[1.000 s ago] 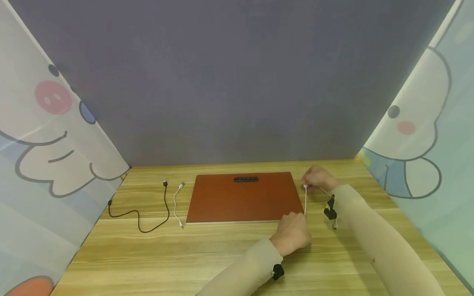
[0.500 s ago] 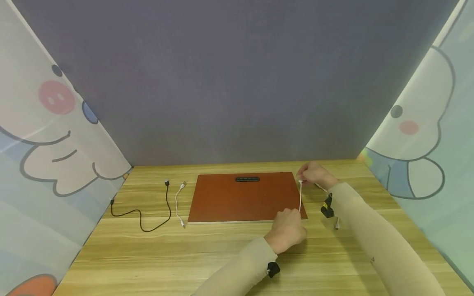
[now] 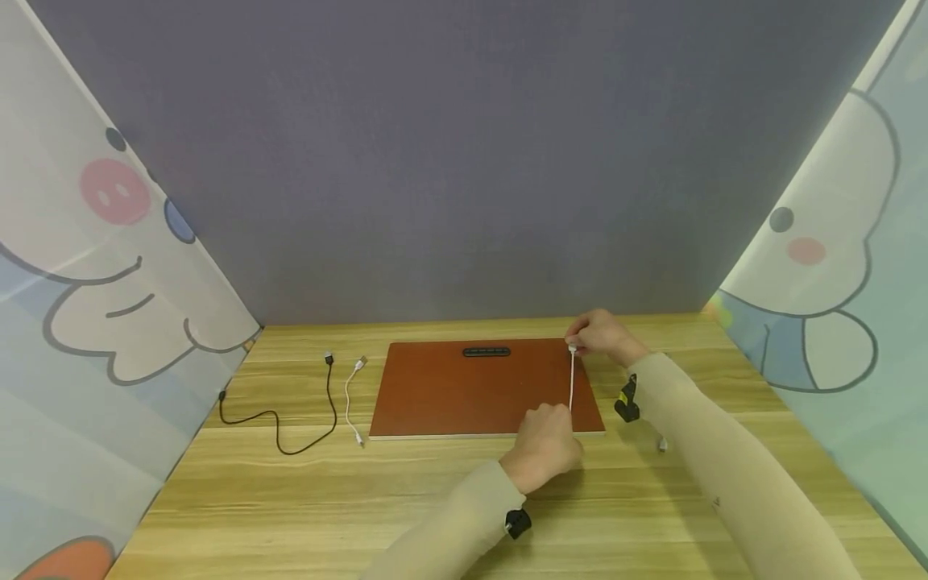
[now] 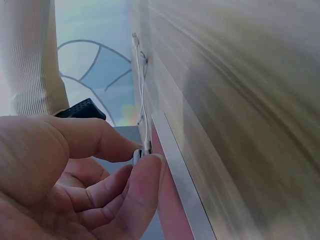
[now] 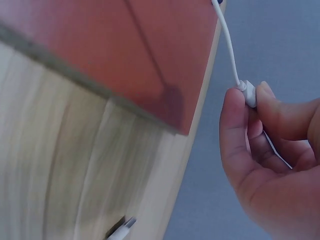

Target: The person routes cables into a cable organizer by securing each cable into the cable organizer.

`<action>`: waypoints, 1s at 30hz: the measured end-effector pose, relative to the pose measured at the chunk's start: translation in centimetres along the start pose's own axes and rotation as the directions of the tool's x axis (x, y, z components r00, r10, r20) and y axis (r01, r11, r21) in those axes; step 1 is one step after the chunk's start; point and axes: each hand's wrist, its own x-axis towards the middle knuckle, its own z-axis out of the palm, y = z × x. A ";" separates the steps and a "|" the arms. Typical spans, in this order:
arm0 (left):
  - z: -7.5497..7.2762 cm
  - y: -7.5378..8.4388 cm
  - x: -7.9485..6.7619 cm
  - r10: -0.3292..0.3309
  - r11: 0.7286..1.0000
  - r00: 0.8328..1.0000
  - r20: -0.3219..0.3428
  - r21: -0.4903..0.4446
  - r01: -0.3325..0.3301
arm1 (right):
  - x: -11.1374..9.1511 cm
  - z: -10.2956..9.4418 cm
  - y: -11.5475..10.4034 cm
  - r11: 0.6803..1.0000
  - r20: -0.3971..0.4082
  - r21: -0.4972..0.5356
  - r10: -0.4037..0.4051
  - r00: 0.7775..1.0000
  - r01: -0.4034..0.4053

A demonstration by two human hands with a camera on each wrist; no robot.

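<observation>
A short white charging cable [image 3: 571, 379] is stretched between my two hands over the right part of a reddish-brown board [image 3: 464, 391]. My left hand [image 3: 545, 447] pinches its near end by the board's front edge; in the left wrist view a small connector [image 4: 147, 146] sits between thumb and fingers. At the board's far right corner my right hand [image 3: 600, 333] pinches the white plug [image 5: 248, 93] at the other end, held above the board, where a shadow falls. Along the board's back edge lies a black slotted strip [image 3: 486, 352].
Left of the board, a black USB cable [image 3: 277, 427] and a short white USB cable [image 3: 348, 403] lie on the wooden table [image 3: 304, 515]. Another cable's plug [image 3: 663, 445] shows beside the right sleeve [image 3: 710, 435]. A grey wall [image 3: 464, 161] rises behind; printed cloth panels [image 3: 819, 242] flank the table.
Both hands have moved left with the white cable between them, from beside the board's right edge to over its right part. The right hand has also moved slightly farther back.
</observation>
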 end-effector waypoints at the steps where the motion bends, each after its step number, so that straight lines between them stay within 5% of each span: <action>1: -0.1 -0.2 0.0 0.000 1.000 1.000 -0.003 0.000 0.000 | 0.1 0.2 -0.2 1.000 -0.003 0.000 0.001 1.000 -0.001; 18: -2.3 -2.9 0.4 -0.042 0.999 0.999 -0.022 -0.034 0.041 | 2.3 2.7 -3.5 0.997 -0.057 -0.059 -0.048 0.997 0.044; 30: -2.8 -5.0 0.4 -0.013 0.998 0.996 -0.090 -0.069 0.007 | 3.7 3.4 -5.5 0.998 0.038 0.009 -0.062 0.997 0.062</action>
